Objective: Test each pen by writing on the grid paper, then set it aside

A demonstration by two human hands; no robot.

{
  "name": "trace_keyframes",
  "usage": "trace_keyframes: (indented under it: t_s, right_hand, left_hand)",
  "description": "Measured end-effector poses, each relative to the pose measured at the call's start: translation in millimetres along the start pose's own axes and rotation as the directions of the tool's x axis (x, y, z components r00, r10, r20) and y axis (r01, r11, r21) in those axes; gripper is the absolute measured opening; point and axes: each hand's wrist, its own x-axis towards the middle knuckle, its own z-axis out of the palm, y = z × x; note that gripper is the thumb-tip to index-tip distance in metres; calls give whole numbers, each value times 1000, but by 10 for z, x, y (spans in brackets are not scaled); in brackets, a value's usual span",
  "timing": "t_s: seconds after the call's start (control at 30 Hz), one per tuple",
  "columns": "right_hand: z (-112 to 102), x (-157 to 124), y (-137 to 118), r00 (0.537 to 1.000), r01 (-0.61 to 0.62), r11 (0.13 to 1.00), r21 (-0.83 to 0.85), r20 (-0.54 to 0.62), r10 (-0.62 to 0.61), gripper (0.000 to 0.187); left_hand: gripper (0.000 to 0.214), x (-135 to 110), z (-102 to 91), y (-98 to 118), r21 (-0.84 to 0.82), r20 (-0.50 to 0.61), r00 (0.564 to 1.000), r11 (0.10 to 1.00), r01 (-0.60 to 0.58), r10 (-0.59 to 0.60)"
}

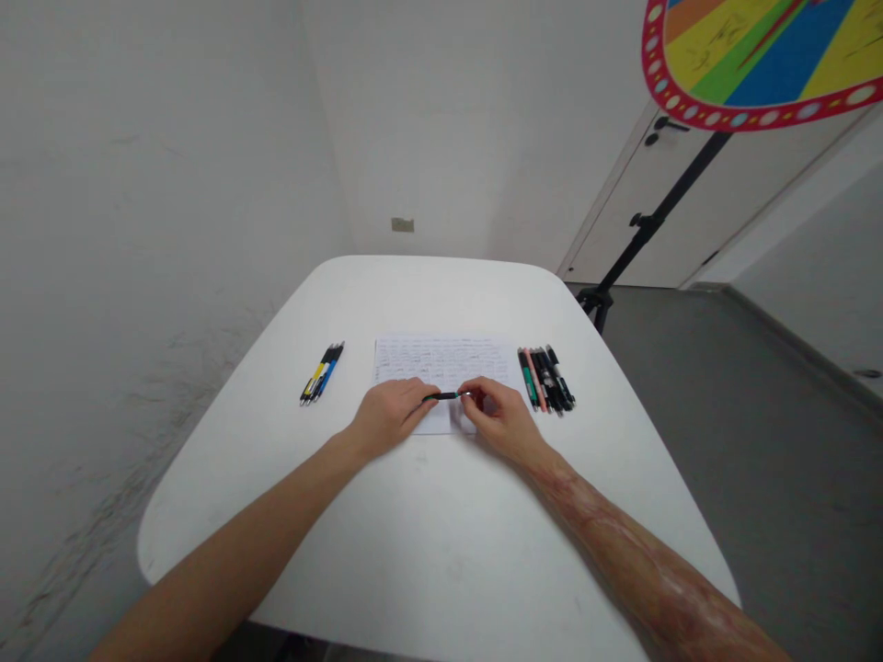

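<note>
A dark pen (447, 395) with a touch of green lies level between my two hands, over a sheet of paper (455, 354) covered in handwritten lines. My left hand (396, 414) is closed on the pen's left part, hiding that end. At the other end, the thumb and fingertips of my right hand (502, 418) pinch the tip. Just right of the paper lies a row of several pens (546, 379), mostly black, with a green one and a pink one at its left side.
Left of the paper rests a small group of pens (322, 373) with yellow and blue parts. Everything lies on a white table (428, 542) with rounded corners. A colourful wheel (765, 55) on a black stand (645, 230) rises beyond the right edge, before a door.
</note>
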Motion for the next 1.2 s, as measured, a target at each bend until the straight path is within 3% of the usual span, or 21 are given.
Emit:
trace_keyframes:
  t_s: [0.13, 0.6, 0.73, 1.0, 1.2]
  right_hand:
    - [15, -11, 18, 997, 60, 998, -33, 45, -58, 14]
    - [0, -7, -5, 974, 147, 987, -63, 182, -133, 22]
    - [13, -14, -6, 979, 164, 983, -79, 135, -153, 20]
    - [2, -23, 49, 991, 101, 995, -22, -87, -102, 17]
    - [-35, -3, 145, 990, 138, 969, -204, -14, -144, 20]
  left_hand:
    - [27, 16, -8, 46, 127, 48, 999, 992, 6, -12]
    - [41, 28, -50, 90, 317, -70, 998, 948, 28, -6]
    - [39, 32, -34, 107, 336, -114, 993, 941, 44, -6]
    - [40, 26, -51, 65, 371, -181, 982, 920, 126, -61]
    - [41, 24, -39, 58, 366, -152, 985, 922, 129, -77]
